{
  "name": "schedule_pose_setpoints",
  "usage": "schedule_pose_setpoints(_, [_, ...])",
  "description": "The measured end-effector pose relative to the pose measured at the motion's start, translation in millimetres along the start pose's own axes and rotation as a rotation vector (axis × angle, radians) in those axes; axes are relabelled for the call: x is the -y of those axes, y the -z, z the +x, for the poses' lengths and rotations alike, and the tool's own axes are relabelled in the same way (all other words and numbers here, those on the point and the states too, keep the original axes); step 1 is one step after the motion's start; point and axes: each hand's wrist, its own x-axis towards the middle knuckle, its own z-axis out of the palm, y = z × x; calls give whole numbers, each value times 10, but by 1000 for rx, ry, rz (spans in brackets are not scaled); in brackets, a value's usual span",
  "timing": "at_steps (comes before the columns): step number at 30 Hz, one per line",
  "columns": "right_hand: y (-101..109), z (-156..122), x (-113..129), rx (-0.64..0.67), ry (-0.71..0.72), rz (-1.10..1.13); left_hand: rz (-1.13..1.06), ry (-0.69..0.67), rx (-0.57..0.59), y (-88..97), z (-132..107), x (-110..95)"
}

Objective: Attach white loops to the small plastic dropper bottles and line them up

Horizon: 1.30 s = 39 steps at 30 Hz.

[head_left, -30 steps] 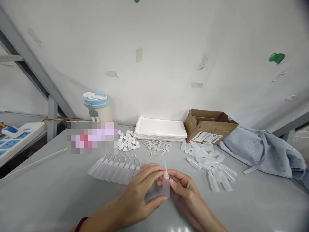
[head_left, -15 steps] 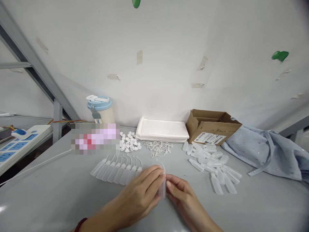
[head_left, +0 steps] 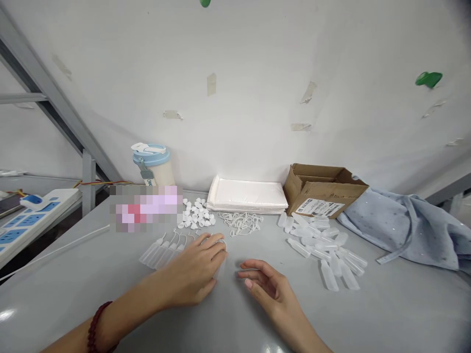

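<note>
My left hand [head_left: 193,272] lies palm down over the right end of a row of small clear needle-tip bottles [head_left: 159,251] on the grey table [head_left: 73,289]. Its fingers curl around one such bottle [head_left: 221,267], whose body shows just under the fingertips. My right hand [head_left: 265,284] hovers a little to the right, fingers loosely curled and apart, holding nothing. A heap of uncapped clear bottles [head_left: 324,250] lies further right.
At the back stand a blue-lidded cup [head_left: 153,164], a pile of white caps [head_left: 196,218], white needle tips [head_left: 243,223], a stack of white bags [head_left: 247,195] and an open cardboard box [head_left: 324,193]. A blue cloth [head_left: 408,228] lies right, a power strip [head_left: 29,218] left.
Both hands held an upright bottle between them; the left hand has carried it left and down to the end of the row, and the right hand has let go.
</note>
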Motion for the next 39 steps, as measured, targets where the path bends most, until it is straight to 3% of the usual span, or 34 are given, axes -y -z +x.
schedule_pose_setpoints(39, [37,45,-15,-58,-44,30,-121,34,5,8,-83,92])
